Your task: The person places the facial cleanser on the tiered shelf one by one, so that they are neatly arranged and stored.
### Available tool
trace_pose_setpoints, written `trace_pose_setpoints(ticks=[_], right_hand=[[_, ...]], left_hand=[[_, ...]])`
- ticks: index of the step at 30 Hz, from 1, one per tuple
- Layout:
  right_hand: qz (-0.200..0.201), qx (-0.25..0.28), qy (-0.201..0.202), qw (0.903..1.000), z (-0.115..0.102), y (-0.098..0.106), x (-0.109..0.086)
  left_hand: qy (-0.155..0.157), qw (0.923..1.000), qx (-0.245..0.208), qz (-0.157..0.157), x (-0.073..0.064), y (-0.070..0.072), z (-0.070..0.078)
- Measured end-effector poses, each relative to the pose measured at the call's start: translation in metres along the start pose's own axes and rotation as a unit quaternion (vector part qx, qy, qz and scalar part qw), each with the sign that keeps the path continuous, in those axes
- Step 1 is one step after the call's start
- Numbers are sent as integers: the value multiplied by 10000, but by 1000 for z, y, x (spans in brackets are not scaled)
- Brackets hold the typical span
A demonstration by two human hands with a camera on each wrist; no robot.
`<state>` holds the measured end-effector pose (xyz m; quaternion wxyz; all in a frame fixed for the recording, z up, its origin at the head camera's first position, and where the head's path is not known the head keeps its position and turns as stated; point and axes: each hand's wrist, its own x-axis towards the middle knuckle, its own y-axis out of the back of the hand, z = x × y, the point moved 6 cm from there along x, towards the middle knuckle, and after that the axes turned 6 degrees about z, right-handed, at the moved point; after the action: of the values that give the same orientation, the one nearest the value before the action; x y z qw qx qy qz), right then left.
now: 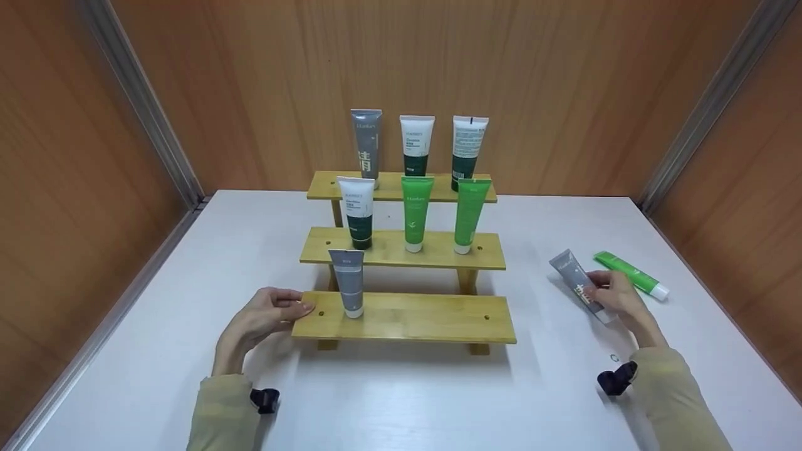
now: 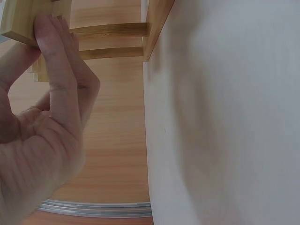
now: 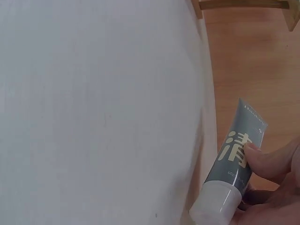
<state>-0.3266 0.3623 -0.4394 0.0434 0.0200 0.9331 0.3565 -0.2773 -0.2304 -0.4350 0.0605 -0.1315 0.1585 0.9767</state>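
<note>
A grey tube [image 1: 578,285] with a white cap is pinched between the thumb and fingers of my right hand [image 1: 617,299], tilted over the right side of the table. In the right wrist view, pale lettering shows on that tube [image 3: 234,154], and the thumb presses its side. My left hand [image 1: 266,316] grips the left end of the lowest shelf of a three-step wooden display stand [image 1: 420,319]. The left wrist view shows the fingers [image 2: 58,70] against the board's end. On the lowest shelf, near my left hand, another grey tube [image 1: 348,282] stands on its cap.
A green tube [image 1: 630,274] lies on the white table [image 1: 401,401] just beyond my right hand. The middle shelf holds a white-and-dark-green tube [image 1: 357,210] and two green tubes [image 1: 416,213]. On the top shelf stand a grey tube [image 1: 368,144] and two white-and-dark-green tubes [image 1: 416,141]. Wooden walls [image 1: 438,56] enclose the table.
</note>
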Motion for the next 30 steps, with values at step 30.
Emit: trace_pose_setpoints(ticks=[30], right_hand=[[386,2110,509,9754,-67,-14,-34]], left_hand=[[154,9997,127,164,1,2,-2]])
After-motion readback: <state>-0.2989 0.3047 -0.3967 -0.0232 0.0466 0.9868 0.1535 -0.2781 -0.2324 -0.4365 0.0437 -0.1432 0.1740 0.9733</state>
